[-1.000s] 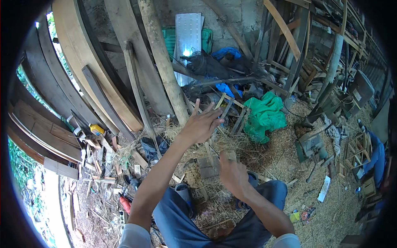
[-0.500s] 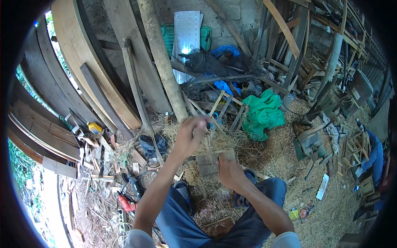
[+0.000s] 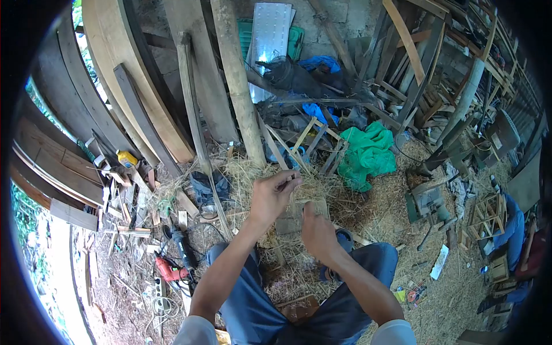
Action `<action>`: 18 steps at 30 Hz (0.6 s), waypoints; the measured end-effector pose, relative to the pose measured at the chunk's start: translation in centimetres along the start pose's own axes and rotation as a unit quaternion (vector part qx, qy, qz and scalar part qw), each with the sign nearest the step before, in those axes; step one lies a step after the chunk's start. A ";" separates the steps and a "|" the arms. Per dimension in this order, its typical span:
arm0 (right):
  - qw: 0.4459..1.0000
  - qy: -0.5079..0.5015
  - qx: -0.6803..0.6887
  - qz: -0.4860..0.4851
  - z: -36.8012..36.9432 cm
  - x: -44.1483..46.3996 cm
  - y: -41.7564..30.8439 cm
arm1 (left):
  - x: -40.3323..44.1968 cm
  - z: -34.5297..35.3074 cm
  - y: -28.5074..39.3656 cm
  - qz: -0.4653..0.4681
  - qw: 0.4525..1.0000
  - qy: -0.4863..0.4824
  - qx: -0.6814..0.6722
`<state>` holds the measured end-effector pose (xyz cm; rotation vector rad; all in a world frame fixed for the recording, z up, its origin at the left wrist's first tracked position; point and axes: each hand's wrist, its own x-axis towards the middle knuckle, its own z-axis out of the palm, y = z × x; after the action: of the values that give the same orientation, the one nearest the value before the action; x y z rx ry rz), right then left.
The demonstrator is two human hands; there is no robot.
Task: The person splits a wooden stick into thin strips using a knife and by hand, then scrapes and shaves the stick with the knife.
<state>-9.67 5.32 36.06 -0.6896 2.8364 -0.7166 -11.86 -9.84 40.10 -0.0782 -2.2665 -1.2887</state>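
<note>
My left hand [image 3: 272, 198] is raised in front of my knees. Its fingers are curled together in a pinch, and whatever may be between them is too small to make out. Lower and to the right, my right hand [image 3: 319, 233] is closed with the thumb pointing up. What it grips, if anything, is hidden. Beneath and between both hands lies a flat wooden block [image 3: 286, 225], partly covered by them. Straw-like shavings [image 3: 241, 172] lie around the block.
A red power drill [image 3: 169, 269] and an angle grinder [image 3: 185, 247] lie left of my legs. Green plastic sheeting [image 3: 368, 155] is heaped ahead on the right. Planks [image 3: 138, 75] and a pole [image 3: 237, 86] lean at the back left. A metal machine [image 3: 428, 201] stands right.
My left hand has come down closer to the wooden block and my right hand. The right hand stays closed near the block. The head view has tilted slightly downward.
</note>
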 end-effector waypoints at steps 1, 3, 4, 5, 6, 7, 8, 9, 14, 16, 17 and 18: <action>0.999 -0.019 0.037 -0.006 -0.1 0.2 0.3 | 0.0 -0.2 0.0 -0.024 1.000 -0.015 -0.003; 0.996 -0.040 0.074 -0.013 0.4 0.4 0.9 | -0.1 -0.6 0.1 -0.050 0.998 -0.028 -0.006; 0.996 -0.039 0.085 -0.014 0.9 0.6 1.3 | -0.1 -0.6 0.2 -0.041 0.999 -0.028 0.001; 0.995 -0.038 0.096 -0.013 1.1 0.6 1.5 | -0.1 -0.5 0.3 -0.033 0.999 -0.028 0.008; 0.995 -0.041 0.094 -0.013 1.1 0.6 1.6 | -0.1 -0.4 0.1 -0.036 0.999 -0.027 0.007; 0.994 -0.047 0.102 -0.011 1.1 0.6 1.5 | -0.1 -0.1 -0.3 -0.003 1.000 -0.013 0.000; 0.992 -0.054 0.111 -0.008 1.0 0.6 1.5 | -0.1 0.0 -0.3 0.029 1.000 0.000 -0.007; 0.993 -0.054 0.109 -0.006 1.1 0.7 1.6 | -0.1 0.1 -0.3 0.028 1.000 -0.001 -0.010; 0.998 -0.052 0.042 -0.009 3.0 0.9 3.1 | 0.0 0.2 0.5 0.013 0.999 -0.031 0.002; 0.997 -0.062 0.045 -0.024 2.8 0.7 3.2 | 0.0 0.4 0.4 0.008 0.999 -0.043 0.009; 0.995 -0.077 0.049 -0.042 2.5 0.6 3.2 | -0.1 0.5 0.4 0.000 0.998 -0.052 0.018; 0.995 -0.074 0.050 -0.039 3.5 0.6 4.0 | -0.3 0.6 1.0 0.003 0.998 -0.055 0.018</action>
<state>-10.96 6.67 31.08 -0.8065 2.6334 -0.7796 -11.54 -8.72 40.47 -0.1466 -2.3796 -1.2694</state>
